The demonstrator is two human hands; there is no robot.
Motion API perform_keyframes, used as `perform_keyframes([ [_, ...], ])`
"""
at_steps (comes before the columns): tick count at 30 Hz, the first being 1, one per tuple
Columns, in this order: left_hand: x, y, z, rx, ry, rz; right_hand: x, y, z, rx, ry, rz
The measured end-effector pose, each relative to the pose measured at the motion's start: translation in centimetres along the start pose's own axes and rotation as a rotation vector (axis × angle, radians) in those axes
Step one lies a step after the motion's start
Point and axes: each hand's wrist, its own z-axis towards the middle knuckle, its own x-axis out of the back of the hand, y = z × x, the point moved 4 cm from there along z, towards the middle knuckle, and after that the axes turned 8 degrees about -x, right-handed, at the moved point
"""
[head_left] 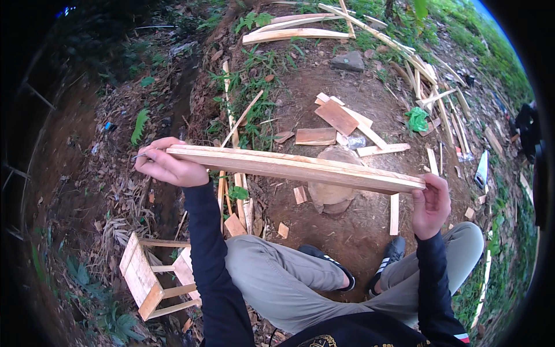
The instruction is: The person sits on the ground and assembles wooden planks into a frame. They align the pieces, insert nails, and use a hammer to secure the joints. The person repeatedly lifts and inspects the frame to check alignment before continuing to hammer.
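Dark navy sweatshirt sleeves reach forward over grey trousers, and between two bare hands a long, straight, pale wooden plank is held up in the air, passing over a round, tan wooden stump and hiding part of it from view. The plank's long axis runs crosswise, its left end pointing out past the left side of the stump and its right end past the right side, a little lower in view. The left hand has its fingers grasping the plank's left end, with a thin grey sliver sticking out from them, too small to identify. The right hand grips the opposite end between fingers and thumb. Beyond the stump and to its right lies a crumpled, bright green plastic bag; whether anything is in it cannot be told. Just beyond the stump, crumpled clear plastic lies near a reddish-brown rectangular board. Well to the stump's right is a pale-bladed handsaw; to its left and nearer the camera sits a pale, slatted wooden frame.
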Motion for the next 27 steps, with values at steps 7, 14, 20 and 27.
perform_keyframes([
  [7,-0.6,1.8,1.9,-0.169,-0.122,-0.031,-0.3,0.0,0.9,-0.182,-0.299,-0.012],
  [14,-2.4,8.6,2.0,-0.31,-0.24,-0.138,-3.9,-4.4,0.9,0.023,-0.639,-0.514],
  [20,-5.8,11.0,-2.4,-0.302,-0.36,-0.228,-9.6,-9.0,-1.0,0.48,-0.338,-0.384],
  [27,-7.7,13.2,-3.5,-0.265,-0.452,-0.247,-8.8,-9.3,-1.8,0.488,-0.272,-0.345],
])
